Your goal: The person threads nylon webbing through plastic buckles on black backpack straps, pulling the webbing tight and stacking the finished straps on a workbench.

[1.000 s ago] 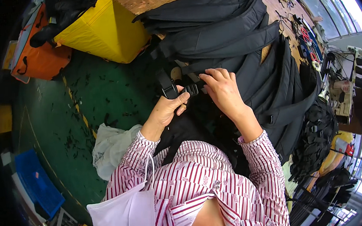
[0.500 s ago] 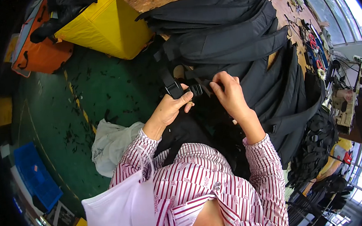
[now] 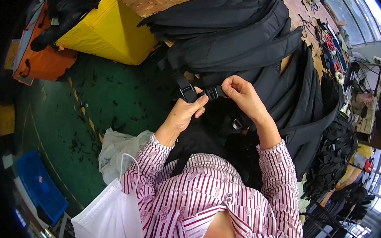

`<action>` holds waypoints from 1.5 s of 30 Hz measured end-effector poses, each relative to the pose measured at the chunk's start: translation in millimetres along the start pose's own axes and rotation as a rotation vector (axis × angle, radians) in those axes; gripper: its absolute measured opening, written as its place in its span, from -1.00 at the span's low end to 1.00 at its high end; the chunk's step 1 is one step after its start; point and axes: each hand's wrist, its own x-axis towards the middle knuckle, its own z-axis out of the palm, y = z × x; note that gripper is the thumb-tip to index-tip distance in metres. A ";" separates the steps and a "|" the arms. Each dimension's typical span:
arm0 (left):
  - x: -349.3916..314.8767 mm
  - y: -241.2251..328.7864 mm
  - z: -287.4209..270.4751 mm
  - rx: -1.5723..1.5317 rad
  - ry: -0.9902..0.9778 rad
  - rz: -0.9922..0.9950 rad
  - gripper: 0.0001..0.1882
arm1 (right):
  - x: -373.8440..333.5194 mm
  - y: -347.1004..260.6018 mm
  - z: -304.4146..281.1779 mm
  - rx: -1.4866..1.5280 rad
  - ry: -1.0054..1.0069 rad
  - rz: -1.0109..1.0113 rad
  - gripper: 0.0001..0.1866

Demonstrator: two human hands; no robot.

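Observation:
My left hand (image 3: 189, 109) is closed around a black plastic buckle (image 3: 211, 93), its thumb pressing near the buckle's left end. A wide black strap (image 3: 182, 81) with a second plastic piece (image 3: 188, 93) loops up from the same hand. On the buckle's other side, my right hand (image 3: 241, 93) pinches the end of a black webbing strap (image 3: 220, 91) between thumb and fingertips, right against the buckle. Below the right wrist another black buckle (image 3: 237, 123) hangs among dark material. Whether the strap end runs through the buckle is too small to tell.
Padded black fabric pieces (image 3: 238, 45) are heaped over a wooden table (image 3: 164, 0) ahead and to the right. A yellow bin (image 3: 109, 32) and an orange one (image 3: 47, 60) stand far left. A white bag (image 3: 122, 150), blue crate (image 3: 40, 184) and black scraps lie on the green floor.
My right hand has come in toward the buckle with the strap end, closing the gap. The hanging buckle below now shows. The white mask at my front has swung left.

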 end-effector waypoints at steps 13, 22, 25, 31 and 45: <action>6.5 -5.6 11.5 -0.021 -0.026 -0.006 -0.79 | 4.2 4.9 -5.3 0.123 -0.071 0.060 -0.80; 9.0 -5.7 10.1 -0.051 -0.019 0.030 -0.80 | 3.2 5.1 -9.2 0.209 -0.020 0.076 -0.80; 9.5 -6.7 13.9 -0.065 -0.028 0.024 -0.80 | 3.9 6.5 -8.5 0.193 -0.037 0.076 -0.80; 9.8 -8.7 15.4 -0.080 -0.036 0.002 -0.81 | 5.4 9.7 -8.4 0.180 -0.049 0.086 -0.78; 9.3 -7.9 17.0 -0.119 0.032 -0.010 -0.81 | 3.7 8.9 -6.5 0.168 -0.088 0.077 -0.80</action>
